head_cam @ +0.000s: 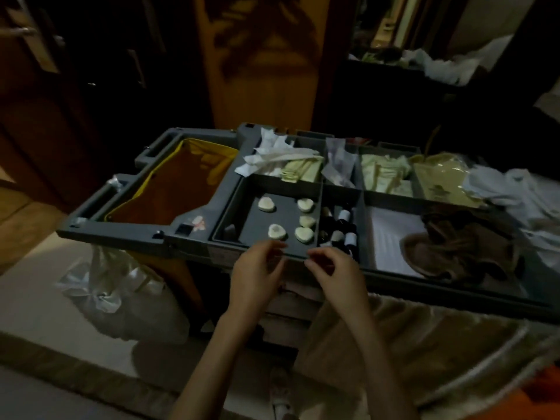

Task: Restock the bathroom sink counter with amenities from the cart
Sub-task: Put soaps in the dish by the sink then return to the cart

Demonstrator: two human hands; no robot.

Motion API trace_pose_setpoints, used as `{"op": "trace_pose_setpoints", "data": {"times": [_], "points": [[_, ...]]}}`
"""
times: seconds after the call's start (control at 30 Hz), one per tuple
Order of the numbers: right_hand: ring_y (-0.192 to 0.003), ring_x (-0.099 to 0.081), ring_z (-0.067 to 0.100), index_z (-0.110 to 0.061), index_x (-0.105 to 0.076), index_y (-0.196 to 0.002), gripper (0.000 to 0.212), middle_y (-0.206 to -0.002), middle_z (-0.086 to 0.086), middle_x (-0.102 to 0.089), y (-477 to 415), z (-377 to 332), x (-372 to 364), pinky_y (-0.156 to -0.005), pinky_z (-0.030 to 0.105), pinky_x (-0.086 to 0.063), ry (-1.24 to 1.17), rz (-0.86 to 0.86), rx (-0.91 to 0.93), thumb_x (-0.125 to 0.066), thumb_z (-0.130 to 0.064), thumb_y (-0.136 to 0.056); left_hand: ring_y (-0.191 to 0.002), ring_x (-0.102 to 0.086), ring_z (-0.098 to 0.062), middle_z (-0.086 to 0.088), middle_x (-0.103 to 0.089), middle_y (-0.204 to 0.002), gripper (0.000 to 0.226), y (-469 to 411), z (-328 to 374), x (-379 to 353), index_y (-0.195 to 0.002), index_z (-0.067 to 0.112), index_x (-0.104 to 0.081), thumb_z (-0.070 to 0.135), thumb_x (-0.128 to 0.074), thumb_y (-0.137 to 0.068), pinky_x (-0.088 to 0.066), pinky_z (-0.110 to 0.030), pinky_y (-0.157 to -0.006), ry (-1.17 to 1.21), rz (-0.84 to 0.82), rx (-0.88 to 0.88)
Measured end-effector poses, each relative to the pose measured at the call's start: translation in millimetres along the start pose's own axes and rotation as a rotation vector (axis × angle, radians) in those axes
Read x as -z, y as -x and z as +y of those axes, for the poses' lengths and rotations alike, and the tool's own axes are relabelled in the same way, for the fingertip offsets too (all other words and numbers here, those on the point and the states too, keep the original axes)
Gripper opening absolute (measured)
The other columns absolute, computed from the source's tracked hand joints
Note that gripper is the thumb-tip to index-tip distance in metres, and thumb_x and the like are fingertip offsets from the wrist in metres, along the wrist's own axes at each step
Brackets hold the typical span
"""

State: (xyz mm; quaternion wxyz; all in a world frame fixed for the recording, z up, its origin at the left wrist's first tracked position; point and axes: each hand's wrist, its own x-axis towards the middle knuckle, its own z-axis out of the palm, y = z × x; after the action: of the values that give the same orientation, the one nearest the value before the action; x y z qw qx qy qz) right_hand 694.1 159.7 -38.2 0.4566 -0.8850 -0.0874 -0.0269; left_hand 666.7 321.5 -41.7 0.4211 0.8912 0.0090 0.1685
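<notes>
Dim view down onto a grey housekeeping cart (194, 247). Both hands hovered at the near rim of its top tray. The left hand (257, 268) had relaxed, loosely bent fingers and held nothing. The right hand (333, 268) had curled fingers; whether its fingertips pinched anything could not be told. Just beyond them, five pale round soaps (277, 231) lay apart in one compartment, with small dark bottles (344, 219) in the narrow compartment to the right. Pale sachets (303, 171) filled the rear compartments, and a brown cloth (460, 253) lay further right
</notes>
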Motion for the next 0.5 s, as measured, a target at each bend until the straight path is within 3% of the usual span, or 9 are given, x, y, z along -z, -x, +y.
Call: {"op": "trace_pose_setpoints", "data": {"times": [0.07,0.13,0.27,0.5], "points": [[-0.096,-0.06,0.005,-0.023,-0.068,-0.107,0.017,-0.105,-0.007,-0.065,-36,1,0,-0.083,0.016,-0.048,-0.018,-0.029,0.022,-0.066,-0.024,-0.09,-0.096,-0.06,0.0,0.011,-0.064,-0.105,0.025,-18,-10,0,-0.113,0.025,-0.063,0.019,-0.064,-0.089,-0.053,-0.025,-0.084,0.006,0.04,0.049],[-0.095,-0.06,0.003,-0.022,-0.068,-0.106,0.016,-0.104,-0.01,-0.064,-64,5,1,-0.079,0.011,-0.046,-0.03,-0.041,0.033,-0.066,-0.024,-0.09,-0.097,-0.059,0.0,0.012,-0.064,-0.105,0.024,-31,-19,-6,-0.112,0.025,-0.063,0.02,-0.064,-0.089,-0.054,-0.028,-0.083,0.001,0.05,0.073],[-0.096,-0.061,0.009,-0.02,-0.069,-0.107,0.018,-0.106,-0.005,-0.066,-104,19,3,-0.082,0.024,-0.05,0.016,-0.013,0.059,-0.066,-0.024,-0.09,-0.093,-0.059,0.0,0.012,-0.066,-0.101,0.02,-65,-26,-24,-0.108,0.025,-0.065,0.021,-0.066,-0.088,-0.052,-0.025,-0.079,-0.04,0.043,0.108],[-0.089,-0.065,0.014,-0.019,-0.071,-0.1,0.015,-0.097,-0.003,-0.066,-149,51,19,-0.078,0.034,-0.055,0.062,0.032,0.046,-0.07,-0.014,-0.086,-0.088,-0.063,-0.006,0.008,-0.068,-0.092,0.021,-116,-35,-63,-0.107,0.025,-0.066,0.02,-0.066,-0.087,-0.052,-0.024,-0.071,-0.004,-0.025,0.181]]}}
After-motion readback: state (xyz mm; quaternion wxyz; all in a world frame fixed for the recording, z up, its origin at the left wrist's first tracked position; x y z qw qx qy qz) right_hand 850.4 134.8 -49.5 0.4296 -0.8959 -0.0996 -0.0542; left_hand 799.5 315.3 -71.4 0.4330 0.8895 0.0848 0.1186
